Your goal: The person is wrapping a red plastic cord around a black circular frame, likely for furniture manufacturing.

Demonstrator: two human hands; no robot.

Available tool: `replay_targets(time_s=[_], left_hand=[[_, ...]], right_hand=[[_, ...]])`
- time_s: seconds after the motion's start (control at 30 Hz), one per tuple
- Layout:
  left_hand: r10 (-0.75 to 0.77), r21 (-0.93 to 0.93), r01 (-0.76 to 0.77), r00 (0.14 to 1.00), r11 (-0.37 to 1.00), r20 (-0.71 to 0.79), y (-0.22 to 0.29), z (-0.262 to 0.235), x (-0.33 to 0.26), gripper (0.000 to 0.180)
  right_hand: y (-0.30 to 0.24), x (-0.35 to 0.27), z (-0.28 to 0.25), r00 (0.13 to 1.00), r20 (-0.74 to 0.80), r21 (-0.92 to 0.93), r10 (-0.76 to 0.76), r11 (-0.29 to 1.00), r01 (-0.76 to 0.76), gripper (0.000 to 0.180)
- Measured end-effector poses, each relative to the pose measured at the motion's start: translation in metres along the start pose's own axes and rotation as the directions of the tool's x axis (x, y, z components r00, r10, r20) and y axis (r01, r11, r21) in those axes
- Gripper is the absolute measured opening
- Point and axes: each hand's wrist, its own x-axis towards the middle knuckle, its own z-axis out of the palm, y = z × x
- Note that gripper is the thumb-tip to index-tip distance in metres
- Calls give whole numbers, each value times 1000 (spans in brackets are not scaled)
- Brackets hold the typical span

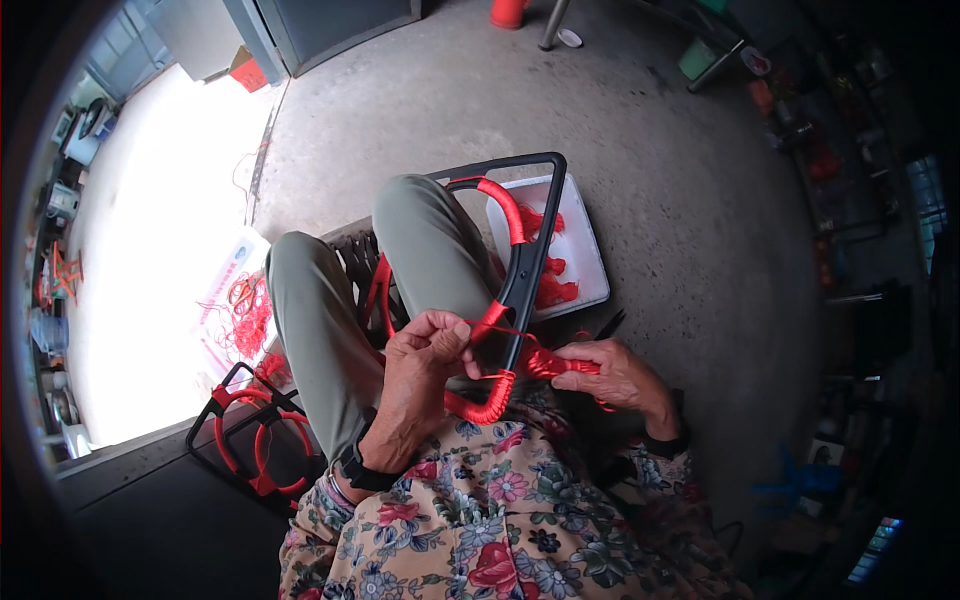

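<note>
At a red-wrapped black frame (pixel 522 278), left hand (pixel 420 365) is pinching red cord (pixel 502 331); at four o'clock, right hand (pixel 618 374) is gripping red bundle (pixel 547 364).

two hands (pixel 415 372), two dark wristbands (pixel 362 468), two trousered knees (pixel 412 205), one red-wrapped black frame (pixel 522 275), one held bundle of red cord (pixel 553 364), one white tub (pixel 585 245) and one white dish (pixel 570 38); lower-left frames (pixel 232 392) overlap, number unclear.

Frame (pixel 526 272) smooth, semi-matt; cord (pixel 548 364) glossy (almost silky); trousers (pixel 432 240) matt cloth; floor (pixel 680 240) matt concrete.
</note>
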Motion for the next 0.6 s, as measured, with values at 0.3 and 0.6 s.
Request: replay_targets(time_s=[0.3, 0.6], left_hand=[[396, 391, -418, 907, 820, 141, -23, -14, 2, 9], [474, 673, -471, 858, 570, 199, -24, -9, -4, 10]], right_hand=[[-10, 45, 52, 983, -78, 316, -169, 930, 185, 44], [-2, 54, 64, 972, -216, 351, -91, 922, 164, 48]])
